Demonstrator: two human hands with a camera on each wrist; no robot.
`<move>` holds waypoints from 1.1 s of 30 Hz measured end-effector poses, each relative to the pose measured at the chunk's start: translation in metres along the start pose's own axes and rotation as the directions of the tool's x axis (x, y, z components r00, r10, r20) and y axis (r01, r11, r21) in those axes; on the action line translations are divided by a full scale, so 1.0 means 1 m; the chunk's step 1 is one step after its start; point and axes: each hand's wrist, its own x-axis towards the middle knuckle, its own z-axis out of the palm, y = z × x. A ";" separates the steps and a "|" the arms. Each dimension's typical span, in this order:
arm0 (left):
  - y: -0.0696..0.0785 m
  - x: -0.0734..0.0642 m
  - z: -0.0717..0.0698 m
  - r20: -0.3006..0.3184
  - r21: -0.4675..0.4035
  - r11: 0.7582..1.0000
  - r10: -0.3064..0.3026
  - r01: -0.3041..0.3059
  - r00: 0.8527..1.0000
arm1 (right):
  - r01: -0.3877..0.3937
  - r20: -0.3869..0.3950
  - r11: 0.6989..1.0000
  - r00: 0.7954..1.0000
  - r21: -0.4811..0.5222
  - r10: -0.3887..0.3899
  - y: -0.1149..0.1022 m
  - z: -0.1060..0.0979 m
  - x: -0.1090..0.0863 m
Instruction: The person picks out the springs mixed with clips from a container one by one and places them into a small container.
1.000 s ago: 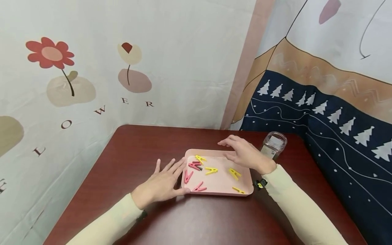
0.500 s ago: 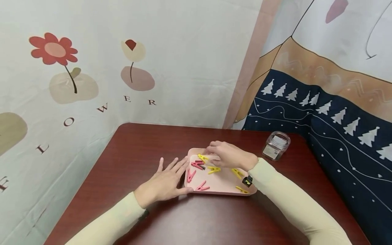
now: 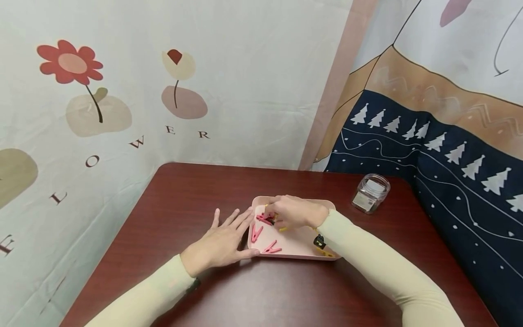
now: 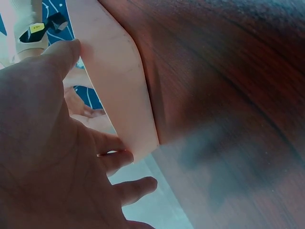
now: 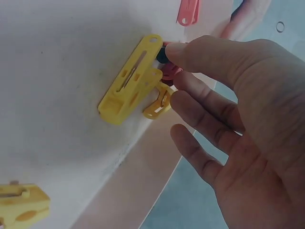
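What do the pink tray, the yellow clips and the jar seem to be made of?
Pink tray: probably moulded plastic, smooth and fairly matte, judging by its rounded corners and even wall.
Yellow clips: most likely plastic, slightly glossy, with clean moulded slots; the thin wire in one looks like metal, from its shine.
Jar: clear and shiny, glass or plastic; see-through walls fit both.

- Beneath my right hand (image 3: 295, 211), part of the tray (image 3: 296, 240) is hidden, and the yellow clips (image 3: 283, 230) there show only in scraps.
- Inside the tray, a dark piece (image 5: 162, 56) is mostly covered; I can't tell whether I'm pinching it.
- Right of the tray, the jar's (image 3: 377, 185) label (image 3: 362, 201) is too small to read.
- Beside the tray, my left hand (image 4: 57, 138) is cut off by its wrist view's edges.
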 end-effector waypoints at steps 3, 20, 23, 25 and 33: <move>0.001 0.000 -0.001 0.001 0.000 1.000 -0.002 0.002 1.000 | -0.005 -0.013 1.000 1.000 0.001 0.005 0.000 0.001 0.002; 0.004 -0.002 -0.001 -0.011 0.011 1.000 -0.003 0.003 1.000 | -0.018 -0.023 0.999 1.000 -0.038 0.017 -0.004 0.004 0.002; 0.004 -0.001 -0.001 -0.014 0.018 1.000 -0.002 0.002 1.000 | -0.028 -0.002 0.999 1.000 -0.027 0.028 -0.004 0.004 0.001; 0.005 -0.002 -0.001 -0.014 0.018 1.000 -0.003 0.003 1.000 | -0.036 0.013 0.999 0.999 -0.019 0.036 -0.004 0.005 0.001; 0.006 -0.003 -0.002 -0.005 0.010 1.000 -0.015 0.015 1.000 | 0.005 0.000 1.000 1.000 -0.004 -0.005 -0.003 0.008 -0.001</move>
